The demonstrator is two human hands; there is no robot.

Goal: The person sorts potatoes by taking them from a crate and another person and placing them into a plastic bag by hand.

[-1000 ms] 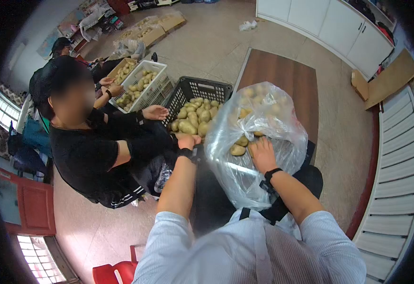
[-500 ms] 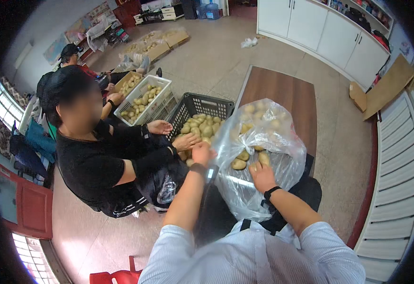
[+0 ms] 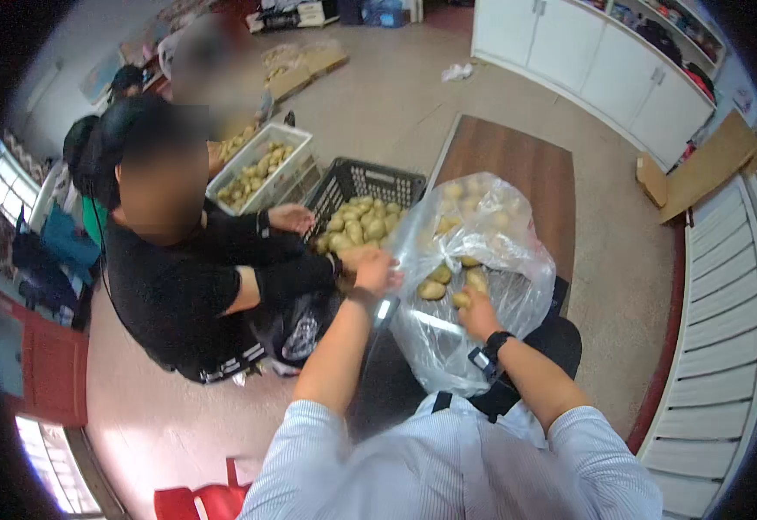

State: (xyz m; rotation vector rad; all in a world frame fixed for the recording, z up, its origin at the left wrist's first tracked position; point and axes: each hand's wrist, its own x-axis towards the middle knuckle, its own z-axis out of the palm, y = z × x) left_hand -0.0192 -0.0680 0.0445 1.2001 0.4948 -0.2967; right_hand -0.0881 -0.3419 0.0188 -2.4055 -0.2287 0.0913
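A clear plastic bag [image 3: 448,347] with potatoes in it lies in front of me, partly over a brown wooden table. My right hand [image 3: 481,316] is in the bag's mouth, its fingers closed round a potato [image 3: 461,300]. Just beyond it are more potatoes [image 3: 431,289]. My left hand [image 3: 376,272] is at the bag's left side, near a black crate [image 3: 385,185] of potatoes. Its fingers are blurred, and I cannot make out whether they hold anything. A co-worker's hand [image 3: 357,257] is right beside it, over the crate.
A co-worker in black sits at my left, one hand [image 3: 291,217] by the crate's rim. Behind stands a white crate [image 3: 294,178] of potatoes. The brown table [image 3: 517,156] extends ahead. Cardboard [image 3: 712,165] leans at the right, and a red object [image 3: 205,501] is on the floor.
My right hand has gone from lying on the potatoes to closing round one. My left hand stays near the crate, slightly shifted. A blurred figure now appears at the back left.
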